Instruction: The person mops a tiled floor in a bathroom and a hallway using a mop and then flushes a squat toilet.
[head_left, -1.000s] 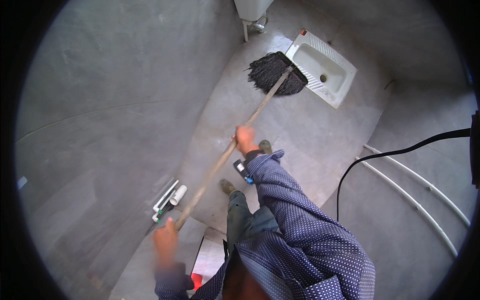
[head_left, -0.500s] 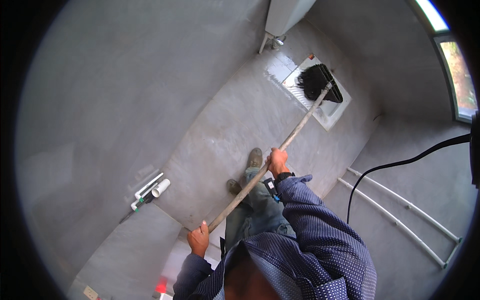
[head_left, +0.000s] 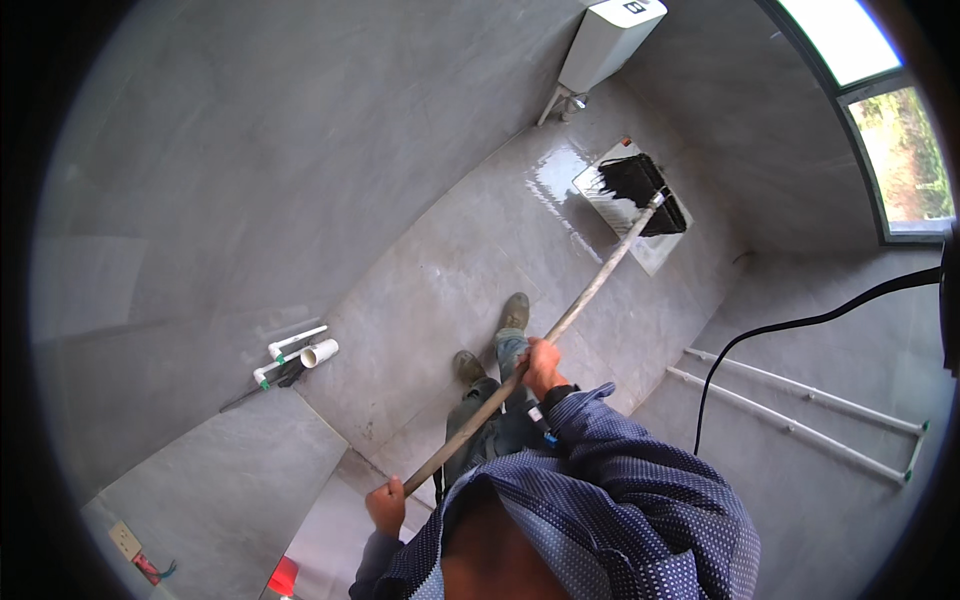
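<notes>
A long-handled mop (head_left: 597, 287) slants from lower left to upper right in front of me. My left hand (head_left: 386, 504) is closed at the near end of its wooden handle. Further along the handle, my right hand (head_left: 541, 365) wraps around it in front of my legs. The black, wet-looking mop head (head_left: 634, 184) lies over the white squat toilet (head_left: 655, 257), covering much of its middle. Black strands spread toward the left from a dark bar.
A white cistern (head_left: 606, 45) hangs above the toilet, with a metal fitting below. Shiny water (head_left: 560, 172) lies left of the toilet. White pipes (head_left: 800, 425) run at right near a black cable (head_left: 800, 325); another white pipe (head_left: 318, 353) protrudes at left. A window (head_left: 895, 155) is upper right.
Both my hands have moved down and slightly left with the handle. The mop head has shifted slightly over the toilet, while the whole view has also moved, showing more of the cistern and window.
</notes>
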